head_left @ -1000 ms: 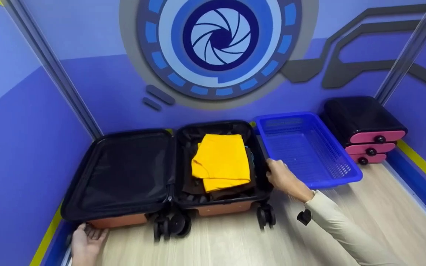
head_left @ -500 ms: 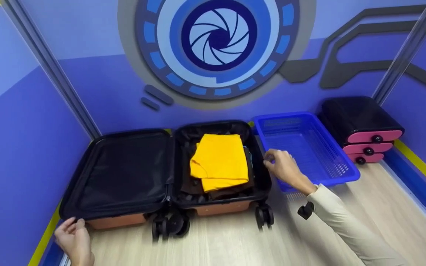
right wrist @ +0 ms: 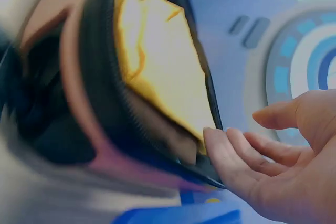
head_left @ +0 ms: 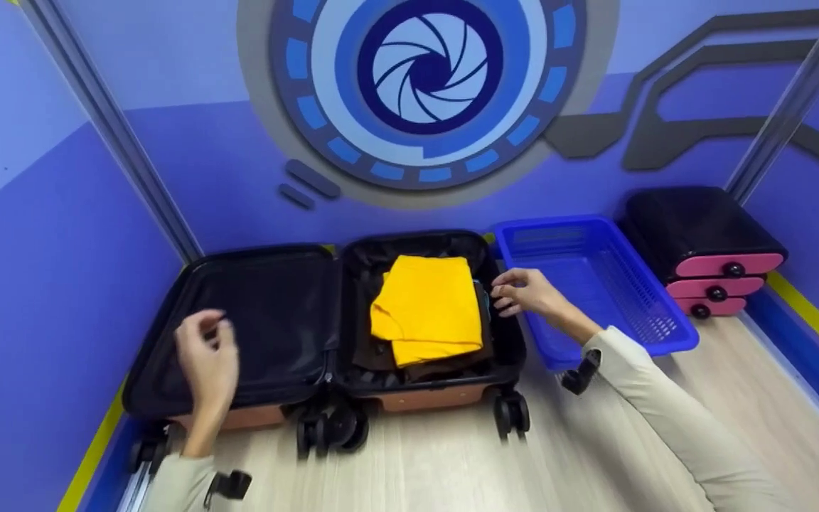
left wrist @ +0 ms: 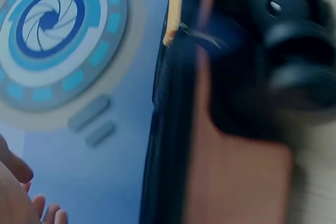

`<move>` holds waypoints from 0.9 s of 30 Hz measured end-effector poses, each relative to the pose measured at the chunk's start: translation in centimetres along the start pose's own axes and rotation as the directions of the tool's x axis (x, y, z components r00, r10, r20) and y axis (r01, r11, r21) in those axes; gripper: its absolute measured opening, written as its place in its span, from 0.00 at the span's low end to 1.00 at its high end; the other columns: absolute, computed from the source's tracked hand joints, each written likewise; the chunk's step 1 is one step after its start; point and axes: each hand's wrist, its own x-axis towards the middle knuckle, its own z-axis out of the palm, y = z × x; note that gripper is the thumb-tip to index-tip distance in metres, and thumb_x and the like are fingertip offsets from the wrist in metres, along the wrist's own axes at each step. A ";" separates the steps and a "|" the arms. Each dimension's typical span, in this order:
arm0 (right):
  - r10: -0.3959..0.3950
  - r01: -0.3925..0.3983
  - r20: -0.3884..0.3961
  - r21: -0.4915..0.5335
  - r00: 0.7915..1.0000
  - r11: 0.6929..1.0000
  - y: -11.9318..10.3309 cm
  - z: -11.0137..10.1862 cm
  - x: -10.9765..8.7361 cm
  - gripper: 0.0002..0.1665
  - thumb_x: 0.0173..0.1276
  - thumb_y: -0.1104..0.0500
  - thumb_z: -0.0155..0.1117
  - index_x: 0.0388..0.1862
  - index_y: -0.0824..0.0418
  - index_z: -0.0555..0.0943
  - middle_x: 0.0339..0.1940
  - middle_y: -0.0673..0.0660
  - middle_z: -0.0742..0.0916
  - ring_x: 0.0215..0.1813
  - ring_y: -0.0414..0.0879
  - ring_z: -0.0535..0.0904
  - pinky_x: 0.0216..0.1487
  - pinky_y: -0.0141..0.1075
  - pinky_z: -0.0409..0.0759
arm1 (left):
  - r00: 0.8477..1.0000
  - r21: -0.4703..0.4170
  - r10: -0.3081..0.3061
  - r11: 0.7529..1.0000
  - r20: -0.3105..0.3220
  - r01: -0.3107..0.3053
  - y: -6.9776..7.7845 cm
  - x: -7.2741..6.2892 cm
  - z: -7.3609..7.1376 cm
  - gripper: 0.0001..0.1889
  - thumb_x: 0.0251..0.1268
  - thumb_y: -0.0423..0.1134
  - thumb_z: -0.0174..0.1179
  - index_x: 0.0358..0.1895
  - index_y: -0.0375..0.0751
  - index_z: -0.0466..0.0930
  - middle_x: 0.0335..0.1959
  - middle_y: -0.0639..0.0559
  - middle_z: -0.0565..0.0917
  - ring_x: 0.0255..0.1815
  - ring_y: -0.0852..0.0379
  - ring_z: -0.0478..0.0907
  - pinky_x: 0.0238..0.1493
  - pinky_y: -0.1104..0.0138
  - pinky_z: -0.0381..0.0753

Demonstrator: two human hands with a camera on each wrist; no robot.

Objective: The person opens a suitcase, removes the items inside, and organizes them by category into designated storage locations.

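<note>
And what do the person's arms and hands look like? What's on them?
The left sleeve and right sleeve are plain pale beige, each with a small black wrist camera near its end. The left hand and right hand are bare, without gloves.

Clothes (head_left: 429,309) in right half of suitcase (head_left: 274,320), basket (head_left: 571,277) to its right, drawer unit (head_left: 697,224) farther right

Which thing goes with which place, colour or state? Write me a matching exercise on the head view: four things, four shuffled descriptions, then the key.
Column one
1. Suitcase
2. Top folded cloth
3. Basket
4. Drawer unit

Column two
A. Between two of the other listed things
B. Black with pink fronts
C. Spread open in two halves
D. Yellow

Pairs: 1-C, 2-D, 3-A, 4-B
</note>
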 end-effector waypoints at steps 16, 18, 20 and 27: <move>0.271 -0.304 0.173 0.213 0.947 0.928 -1.0 1.2 3.1 0.32 0.86 0.58 0.48 0.80 0.74 0.57 0.74 0.77 0.72 0.72 0.70 0.74 0.67 0.57 0.80 | 0.794 -0.053 -0.184 0.964 0.579 0.261 4.1 1.9 10.6 0.16 0.76 0.28 0.56 0.61 0.23 0.75 0.57 0.30 0.81 0.51 0.48 0.80 0.43 0.70 0.84; 0.287 -0.315 0.162 0.194 0.944 0.929 -1.0 1.6 3.2 0.33 0.85 0.59 0.49 0.80 0.73 0.57 0.74 0.77 0.71 0.72 0.70 0.74 0.67 0.58 0.79 | 0.751 -0.051 -0.212 0.949 0.625 0.310 3.9 1.6 11.8 0.17 0.76 0.29 0.56 0.63 0.24 0.74 0.58 0.30 0.81 0.52 0.48 0.80 0.50 0.62 0.86; 0.301 -0.323 0.142 0.171 0.943 0.931 -1.1 2.0 3.3 0.33 0.84 0.59 0.50 0.80 0.72 0.57 0.74 0.76 0.71 0.72 0.69 0.74 0.68 0.58 0.79 | 0.706 -0.041 -0.240 0.934 0.666 0.356 3.8 1.3 12.9 0.19 0.77 0.31 0.56 0.65 0.26 0.74 0.60 0.29 0.80 0.54 0.43 0.81 0.56 0.54 0.86; 0.317 -0.322 0.056 0.122 0.947 0.939 -1.0 3.3 3.7 0.30 0.82 0.59 0.53 0.76 0.70 0.64 0.67 0.71 0.72 0.57 0.57 0.77 0.64 0.54 0.81 | 0.509 0.052 -0.333 0.871 0.794 0.489 2.8 0.4 15.8 0.28 0.80 0.39 0.56 0.76 0.32 0.65 0.72 0.29 0.73 0.70 0.32 0.74 0.70 0.46 0.76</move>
